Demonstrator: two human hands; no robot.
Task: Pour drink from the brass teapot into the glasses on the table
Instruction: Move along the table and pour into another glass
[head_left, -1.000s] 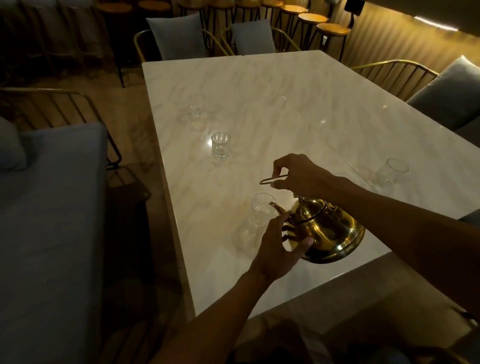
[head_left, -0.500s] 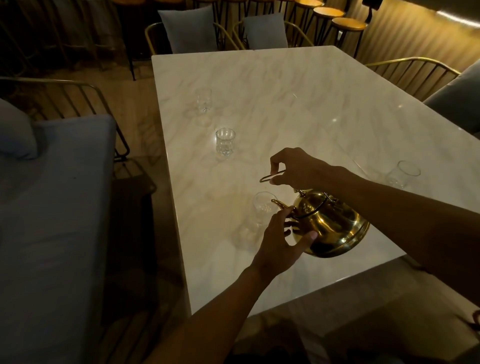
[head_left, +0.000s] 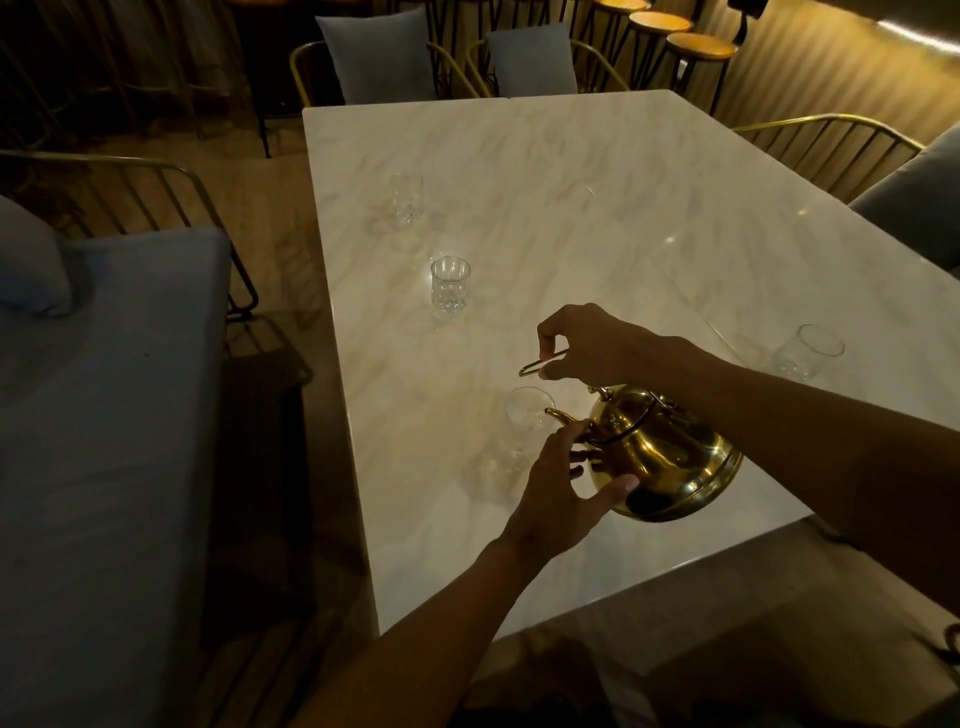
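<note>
- The brass teapot (head_left: 670, 457) hangs in the lower right of the frame, above the near part of the white marble desk (head_left: 597, 208), tipped so that its spout (head_left: 558, 414) points left.
- The right hand (head_left: 587, 345) comes in from the right edge and is clenched around the teapot's thin wire handle (head_left: 535, 365), whose looped end pokes out to the left of the fist.
- The left hand (head_left: 563, 486) reaches up from the bottom of the frame with fingers spread; its thumb (head_left: 615, 491) presses on the teapot's lower belly and its fingertips touch the body below the spout, bracing the teapot rather than closing around it.
- The spout tip sits just over the rim of the nearest glass (head_left: 527, 415), which stands on the desk right beside the left hand. No stream can be made out in the dim light, nor how full this glass is.
- A second glass (head_left: 450, 286) stands upright in the middle of the frame, up and to the left of the hands, well apart from them, with a bright glint at its base.
- A third glass (head_left: 407, 197) stands farther back along the same left side of the desk.
- A fourth glass (head_left: 808, 351) is at the right edge of the desk, beyond the right forearm.
- A blue cushioned bench (head_left: 93, 415) fills the left of the frame; chairs with grey cushions (head_left: 374, 62) and round stools (head_left: 701, 44) line the top.
</note>
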